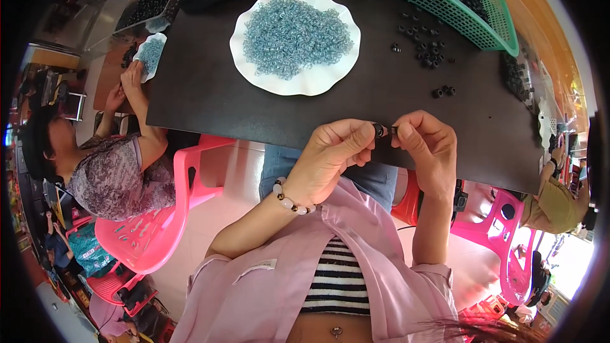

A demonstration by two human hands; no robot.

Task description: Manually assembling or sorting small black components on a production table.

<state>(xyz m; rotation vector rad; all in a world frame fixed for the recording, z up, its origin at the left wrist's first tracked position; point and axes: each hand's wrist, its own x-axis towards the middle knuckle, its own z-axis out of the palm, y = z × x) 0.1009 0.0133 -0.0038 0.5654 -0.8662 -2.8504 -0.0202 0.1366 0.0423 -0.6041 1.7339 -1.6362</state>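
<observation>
My left hand (333, 152), with a beaded bracelet at its wrist, pinches a small round black part (380, 130) between thumb and forefinger above the table's near edge. Just to its right, my right hand (429, 149) has thumb and forefinger pressed together on something small and dark, too small to make out. The two sets of fingertips are close but apart. Beyond them stands a white wavy-edged plate (305, 87) heaped with small clear bluish rings (295, 35). Several loose black parts (431, 57) lie on the dark table (210, 82) to the right.
A green basket (422, 3) of black parts sits at the back right. To the left, a person (121, 171) works at another table with a small white plate (152, 67) of rings. Pink plastic chairs (146, 235) stand on both sides. Another person (556, 200) is at the far right.
</observation>
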